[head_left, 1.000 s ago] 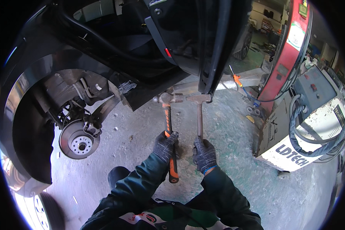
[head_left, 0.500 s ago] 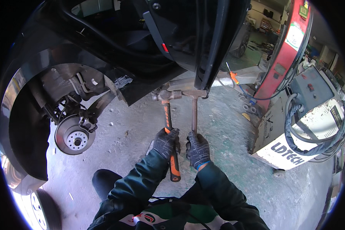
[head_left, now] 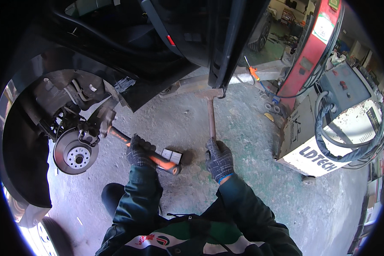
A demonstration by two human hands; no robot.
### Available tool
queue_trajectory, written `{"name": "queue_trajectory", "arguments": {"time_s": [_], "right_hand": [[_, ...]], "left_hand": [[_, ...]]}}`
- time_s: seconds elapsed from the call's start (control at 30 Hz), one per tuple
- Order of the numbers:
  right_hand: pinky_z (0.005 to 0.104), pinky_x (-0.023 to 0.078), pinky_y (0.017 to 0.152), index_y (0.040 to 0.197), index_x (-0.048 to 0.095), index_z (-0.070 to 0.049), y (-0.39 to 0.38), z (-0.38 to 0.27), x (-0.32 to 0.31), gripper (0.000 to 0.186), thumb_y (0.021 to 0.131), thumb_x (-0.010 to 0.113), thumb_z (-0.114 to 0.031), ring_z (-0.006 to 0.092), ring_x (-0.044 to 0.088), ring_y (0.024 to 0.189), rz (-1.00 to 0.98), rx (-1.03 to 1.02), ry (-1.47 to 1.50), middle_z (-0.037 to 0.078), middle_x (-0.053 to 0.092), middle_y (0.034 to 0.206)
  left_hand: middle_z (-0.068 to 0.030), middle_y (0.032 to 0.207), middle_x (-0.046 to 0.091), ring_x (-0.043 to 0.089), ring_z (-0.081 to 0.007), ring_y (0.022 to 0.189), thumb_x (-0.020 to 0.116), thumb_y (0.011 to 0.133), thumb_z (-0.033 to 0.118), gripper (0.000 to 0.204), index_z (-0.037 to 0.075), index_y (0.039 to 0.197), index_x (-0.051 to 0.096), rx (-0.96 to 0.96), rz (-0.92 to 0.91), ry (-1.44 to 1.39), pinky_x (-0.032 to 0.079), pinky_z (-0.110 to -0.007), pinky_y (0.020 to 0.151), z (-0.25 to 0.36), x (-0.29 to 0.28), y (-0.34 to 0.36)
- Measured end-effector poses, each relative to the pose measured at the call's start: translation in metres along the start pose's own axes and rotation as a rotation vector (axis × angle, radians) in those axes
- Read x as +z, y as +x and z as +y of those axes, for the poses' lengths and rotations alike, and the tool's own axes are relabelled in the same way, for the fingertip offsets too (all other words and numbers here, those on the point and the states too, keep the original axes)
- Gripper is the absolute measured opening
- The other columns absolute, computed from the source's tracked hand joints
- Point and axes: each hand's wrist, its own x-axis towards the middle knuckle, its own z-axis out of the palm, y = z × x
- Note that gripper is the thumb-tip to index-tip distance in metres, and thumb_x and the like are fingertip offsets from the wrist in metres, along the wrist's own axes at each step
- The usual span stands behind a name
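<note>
My gloved left hand [head_left: 139, 151] is closed round the handle of a hammer with an orange and black grip [head_left: 120, 135]. Its metal head lies to the left, close to the brake disc [head_left: 63, 150] in this view. My gloved right hand [head_left: 219, 161] grips a body hammer with a brown metal shaft [head_left: 212, 117], held nearly upright. That tool's head reaches the lower edge of the open black car door [head_left: 196, 38]; whether the two touch I cannot tell. The hammers are apart from each other.
At left, a black fender [head_left: 25, 136] arches over the exposed hub. A red lift post [head_left: 305, 59] and a white wheeled machine with hoses [head_left: 328, 136] stand right. An orange-handled tool [head_left: 254, 73] rests near the lift arm. A grey slatted object [head_left: 171, 155] sits below my hands.
My left hand has swung its hammer left, away from the other hammer's head, where it was before. My right hand keeps its hold near the door's lower edge. The view has shifted slightly.
</note>
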Motion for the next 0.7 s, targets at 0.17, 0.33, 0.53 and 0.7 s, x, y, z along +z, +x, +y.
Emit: {"name": "queue_trajectory", "arguments": {"time_s": [0.17, 0.33, 0.53, 0.7], "right_hand": [[0.0266, 0.029, 0.037, 0.092, 0.061, -0.011, -0.008, -0.017, 0.001, 0.028, 0.100, 0.062, -0.038, 0.0081, 0.042, 0.041, 0.001, 0.117, 0.075, -0.003, 0.049, 0.059], [0.0268, 0.029, 0.036, 0.094, 0.061, -0.011, -0.013, -0.026, -0.006, 0.024, 0.101, 0.062, -0.034, 0.0079, 0.042, 0.039, 0.015, 0.209, 0.051, -0.003, 0.047, 0.057], [0.0262, 0.030, 0.037, 0.093, 0.061, -0.009, -0.012, -0.012, -0.001, 0.026, 0.101, 0.062, -0.034, 0.0072, 0.043, 0.040, 0.002, 0.023, -0.037, -0.004, 0.048, 0.057], [0.0261, 0.030, 0.038, 0.093, 0.062, -0.008, -0.016, -0.015, -0.003, 0.027, 0.100, 0.062, -0.034, 0.0074, 0.043, 0.041, 0.009, 0.014, -0.104, -0.003, 0.049, 0.058]], "left_hand": [[-0.0048, 0.066, 0.055, 0.051, -0.0179, 0.046, 0.063, 0.093, 0.012, 0.010, 0.005, 0.094, 0.056, -0.233, -0.361, 0.606, 0.047, -0.034, 0.045, -0.042, 0.059, -0.033], [-0.0023, 0.067, 0.054, 0.052, -0.0161, 0.051, 0.058, 0.094, 0.011, 0.010, 0.005, 0.102, 0.057, -0.262, -0.187, 0.226, 0.045, -0.031, 0.047, -0.026, 0.069, -0.045], [-0.0053, 0.065, 0.054, 0.051, -0.0190, 0.046, 0.062, 0.095, 0.016, 0.014, 0.004, 0.098, 0.054, -0.220, -0.107, 0.330, 0.046, -0.034, 0.044, -0.017, 0.038, -0.037], [-0.0060, 0.063, 0.054, 0.051, -0.0194, 0.045, 0.063, 0.096, 0.017, 0.017, 0.004, 0.095, 0.052, -0.238, -0.217, 0.373, 0.047, -0.033, 0.043, -0.034, 0.047, -0.054]]}}
